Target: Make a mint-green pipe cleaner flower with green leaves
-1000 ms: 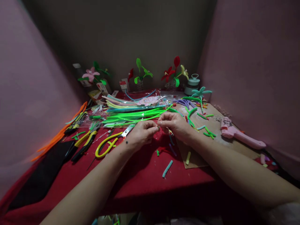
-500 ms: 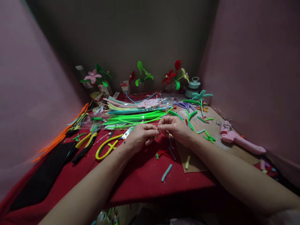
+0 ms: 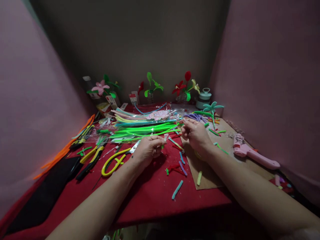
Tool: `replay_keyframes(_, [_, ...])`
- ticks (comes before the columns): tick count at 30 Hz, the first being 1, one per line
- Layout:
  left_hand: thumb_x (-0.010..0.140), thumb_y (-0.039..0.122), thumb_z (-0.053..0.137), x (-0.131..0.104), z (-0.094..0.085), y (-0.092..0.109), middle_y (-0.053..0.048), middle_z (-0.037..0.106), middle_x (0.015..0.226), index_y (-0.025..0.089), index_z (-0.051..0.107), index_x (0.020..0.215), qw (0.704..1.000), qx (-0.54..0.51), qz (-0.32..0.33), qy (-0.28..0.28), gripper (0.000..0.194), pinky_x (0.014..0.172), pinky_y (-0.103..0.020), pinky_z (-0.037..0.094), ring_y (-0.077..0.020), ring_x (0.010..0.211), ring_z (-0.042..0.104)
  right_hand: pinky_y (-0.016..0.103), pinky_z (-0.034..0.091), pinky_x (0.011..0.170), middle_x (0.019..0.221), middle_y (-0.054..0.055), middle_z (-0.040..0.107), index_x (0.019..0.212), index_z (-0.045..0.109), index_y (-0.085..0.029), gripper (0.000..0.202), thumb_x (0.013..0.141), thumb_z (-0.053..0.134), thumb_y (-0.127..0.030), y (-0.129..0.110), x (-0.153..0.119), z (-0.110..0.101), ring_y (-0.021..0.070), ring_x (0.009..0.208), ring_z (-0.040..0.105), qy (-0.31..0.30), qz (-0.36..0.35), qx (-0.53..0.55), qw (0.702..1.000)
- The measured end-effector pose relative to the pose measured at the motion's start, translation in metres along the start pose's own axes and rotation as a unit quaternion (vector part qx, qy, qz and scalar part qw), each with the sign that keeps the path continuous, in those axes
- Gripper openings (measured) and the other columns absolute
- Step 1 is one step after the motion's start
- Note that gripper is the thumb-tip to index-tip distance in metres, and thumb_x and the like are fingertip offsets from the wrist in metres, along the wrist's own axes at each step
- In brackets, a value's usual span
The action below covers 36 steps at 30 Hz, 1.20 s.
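Note:
Above the red cloth, my left hand [image 3: 150, 148] is closed in a pinch on a small piece with a whitish tip [image 3: 166, 137] and a bit of green below the fingers. My right hand [image 3: 196, 135] is raised to the right, apart from the left, fingers pinched together near the purple stems; what they hold, if anything, is too small to tell. Bright green fuzzy stems [image 3: 145, 129] lie behind both hands. Yellow-handled scissors [image 3: 116, 161] rest beside my left wrist. Short cut pieces, including a light blue one [image 3: 177, 190], are scattered in front.
Pliers [image 3: 91, 163] and a black flat item [image 3: 43, 193] lie left, near orange stems [image 3: 67, 146]. A cardboard sheet [image 3: 207, 176] and a pink glue gun [image 3: 255, 156] are right. Fuzzy flowers [image 3: 178, 87], a lidded jar [image 3: 205, 97] and a teal flower [image 3: 213, 107] stand behind.
My hands have separated: the right moved up and to the right, the left slightly left and down. A whitish tip now shows at the left fingertips. The view has shifted slightly.

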State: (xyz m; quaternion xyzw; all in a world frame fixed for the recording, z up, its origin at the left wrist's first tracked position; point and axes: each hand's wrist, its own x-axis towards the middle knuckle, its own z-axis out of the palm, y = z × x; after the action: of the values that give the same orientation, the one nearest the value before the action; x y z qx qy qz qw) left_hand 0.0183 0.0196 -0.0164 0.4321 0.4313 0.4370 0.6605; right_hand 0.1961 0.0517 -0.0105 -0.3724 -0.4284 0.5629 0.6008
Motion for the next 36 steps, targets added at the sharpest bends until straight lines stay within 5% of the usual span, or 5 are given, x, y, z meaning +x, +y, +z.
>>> replay_keyframes(15, [0.062, 0.021, 0.068, 0.001, -0.001, 0.002, 0.009, 0.034, 0.038, 0.014, 0.053, 0.064, 0.999, 0.01, 0.039, 0.027, 0.017, 0.036, -0.019, 0.015, -0.0021, 0.032, 0.024, 0.026, 0.033, 0.047, 0.059, 0.0, 0.056, 0.067, 0.062, -0.017, 0.012, 0.068, 0.066, -0.029, -0.058, -0.022, -0.022, 0.0092, 0.048, 0.044, -0.036, -0.078, -0.267, 0.96])
replay_keyframes(20, [0.064, 0.022, 0.067, 0.001, 0.0, 0.001, 0.009, 0.032, 0.039, 0.014, 0.053, 0.063, 0.998, 0.03, 0.045, 0.017, 0.016, 0.036, -0.02, 0.016, -0.0024, 0.032, 0.023, 0.032, 0.04, 0.062, 0.072, 0.005, 0.061, 0.071, 0.061, -0.018, 0.012, 0.076, 0.06, -0.03, -0.05, -0.055, -0.059, 0.0167, 0.065, 0.053, -0.012, -0.144, -0.48, 0.865])
replay_keyframes(24, [0.065, 0.023, 0.067, 0.0, 0.0, -0.001, 0.009, 0.032, 0.039, 0.014, 0.053, 0.065, 0.998, 0.042, 0.046, 0.011, 0.016, 0.036, -0.02, 0.015, -0.0026, 0.033, 0.023, 0.037, 0.041, 0.073, 0.086, 0.01, 0.059, 0.083, 0.057, -0.016, 0.023, 0.072, 0.066, -0.034, -0.022, -0.078, -0.074, 0.0247, 0.083, 0.052, -0.024, -0.183, -0.657, 0.731])
replay_keyframes(27, [0.066, 0.024, 0.067, 0.001, -0.001, -0.003, 0.009, 0.032, 0.038, 0.014, 0.054, 0.066, 0.998, 0.054, 0.043, 0.007, 0.016, 0.036, -0.02, 0.014, -0.0031, 0.032, 0.024, 0.038, 0.042, 0.074, 0.088, 0.01, 0.058, 0.086, 0.054, -0.015, 0.023, 0.074, 0.065, -0.031, -0.009, -0.087, -0.074, 0.0256, 0.085, 0.051, -0.043, -0.181, -0.702, 0.688])
replay_keyframes(36, [0.068, 0.025, 0.066, 0.001, 0.0, -0.004, 0.009, 0.033, 0.038, 0.015, 0.053, 0.063, 0.997, 0.067, 0.024, -0.012, 0.017, 0.036, -0.02, 0.015, -0.0034, 0.032, 0.025, 0.037, 0.043, 0.079, 0.096, 0.01, 0.053, 0.078, 0.053, -0.017, 0.008, 0.082, 0.054, -0.022, -0.003, -0.098, -0.077, 0.0226, 0.09, 0.05, -0.079, -0.198, -0.666, 0.715])
